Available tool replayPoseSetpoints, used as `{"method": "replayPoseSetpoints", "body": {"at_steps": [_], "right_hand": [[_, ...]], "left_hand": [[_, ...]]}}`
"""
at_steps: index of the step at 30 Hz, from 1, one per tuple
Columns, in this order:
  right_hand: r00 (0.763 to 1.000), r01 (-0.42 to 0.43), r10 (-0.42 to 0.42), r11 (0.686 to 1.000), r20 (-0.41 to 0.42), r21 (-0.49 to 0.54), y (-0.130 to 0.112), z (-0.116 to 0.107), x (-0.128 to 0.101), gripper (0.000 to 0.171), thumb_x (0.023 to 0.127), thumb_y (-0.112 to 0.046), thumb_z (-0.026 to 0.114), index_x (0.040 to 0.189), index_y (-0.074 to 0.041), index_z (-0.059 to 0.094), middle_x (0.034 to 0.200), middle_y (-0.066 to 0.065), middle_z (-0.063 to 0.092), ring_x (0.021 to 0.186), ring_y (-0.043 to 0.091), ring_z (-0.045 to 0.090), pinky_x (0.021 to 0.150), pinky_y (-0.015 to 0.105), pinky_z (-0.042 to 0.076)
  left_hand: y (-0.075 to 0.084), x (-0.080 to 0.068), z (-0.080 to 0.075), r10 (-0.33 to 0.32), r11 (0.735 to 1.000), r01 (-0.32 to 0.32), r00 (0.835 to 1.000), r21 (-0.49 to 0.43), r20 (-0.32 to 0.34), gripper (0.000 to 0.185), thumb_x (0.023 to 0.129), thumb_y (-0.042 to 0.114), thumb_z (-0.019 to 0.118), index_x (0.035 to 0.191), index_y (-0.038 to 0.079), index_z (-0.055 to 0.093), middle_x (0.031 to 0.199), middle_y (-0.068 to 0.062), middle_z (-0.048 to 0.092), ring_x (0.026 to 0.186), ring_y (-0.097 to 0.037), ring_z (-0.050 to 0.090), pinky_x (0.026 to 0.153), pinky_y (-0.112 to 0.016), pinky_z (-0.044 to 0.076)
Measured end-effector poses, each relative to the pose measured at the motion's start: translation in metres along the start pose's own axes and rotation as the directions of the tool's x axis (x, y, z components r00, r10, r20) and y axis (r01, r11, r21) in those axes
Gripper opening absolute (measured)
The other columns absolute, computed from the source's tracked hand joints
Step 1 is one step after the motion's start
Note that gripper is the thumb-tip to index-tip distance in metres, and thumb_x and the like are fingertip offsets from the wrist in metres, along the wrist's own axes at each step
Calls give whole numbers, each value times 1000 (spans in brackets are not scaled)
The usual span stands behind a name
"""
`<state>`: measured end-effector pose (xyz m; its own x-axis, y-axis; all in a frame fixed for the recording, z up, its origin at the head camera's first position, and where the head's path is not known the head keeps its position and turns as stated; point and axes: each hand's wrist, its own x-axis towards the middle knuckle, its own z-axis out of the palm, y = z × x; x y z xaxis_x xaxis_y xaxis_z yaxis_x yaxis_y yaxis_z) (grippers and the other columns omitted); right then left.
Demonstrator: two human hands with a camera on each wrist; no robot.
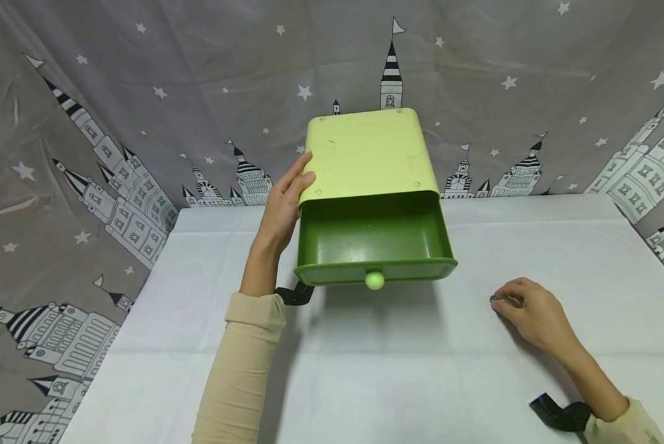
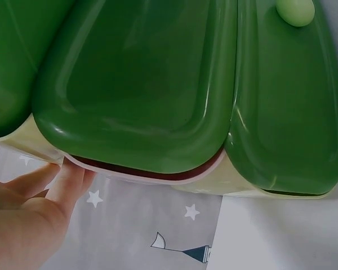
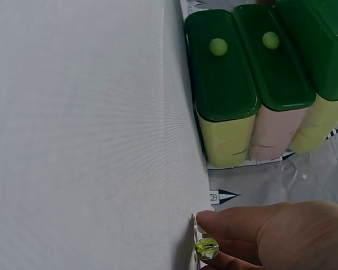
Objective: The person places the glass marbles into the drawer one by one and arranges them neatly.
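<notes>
A small drawer cabinet (image 1: 368, 154) stands towards the back of the table, its top drawer (image 1: 373, 237) pulled out and its inside showing bare green. My left hand (image 1: 281, 206) rests its fingers along the cabinet's upper left side. In the left wrist view those fingers (image 2: 70, 183) touch the casing close to the seam between tiers. Low over the table on the right, my right hand (image 1: 534, 314) pinches a small shiny trinket with a round, clear yellow-green bead (image 3: 207, 248) between thumb and fingers. The trinket's exact kind I cannot tell.
Below the open drawer sit two shut drawers, a middle one (image 3: 273, 67) in a pink casing and a bottom one (image 3: 222, 79) in a yellow casing, each with a round knob. A white cloth (image 1: 376, 382) covers the table. A grey castle-print curtain (image 1: 226, 68) hangs behind.
</notes>
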<state>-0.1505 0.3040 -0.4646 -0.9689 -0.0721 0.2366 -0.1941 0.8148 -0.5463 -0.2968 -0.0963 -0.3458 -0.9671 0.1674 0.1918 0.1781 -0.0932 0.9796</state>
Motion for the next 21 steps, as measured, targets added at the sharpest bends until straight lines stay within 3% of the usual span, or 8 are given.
{"method": "replayPoseSetpoints", "body": {"at_steps": [7,21], "right_hand": [[1000,6,-6,1000,-5,8,1,0,0,5,82,-3,76,86,-1,74,96,15,67,89,36,62,73,51,46],[1000,5,-5,1000,-5,8,0,0,2,6,82,-3,76,87,0,74,94,14,67,87,34,61,72,49,46]], "left_hand": [[-1,1,-1,5,1000,-5,1000,10,6,50,103,24,51,152,21,42,159,4,28,135,-15,40,95,-32,46],[-1,0,-1,-4,1000,4,1000,19,0,50,103,25,51,152,23,42,158,6,30,129,-19,47,89,-29,49]]}}
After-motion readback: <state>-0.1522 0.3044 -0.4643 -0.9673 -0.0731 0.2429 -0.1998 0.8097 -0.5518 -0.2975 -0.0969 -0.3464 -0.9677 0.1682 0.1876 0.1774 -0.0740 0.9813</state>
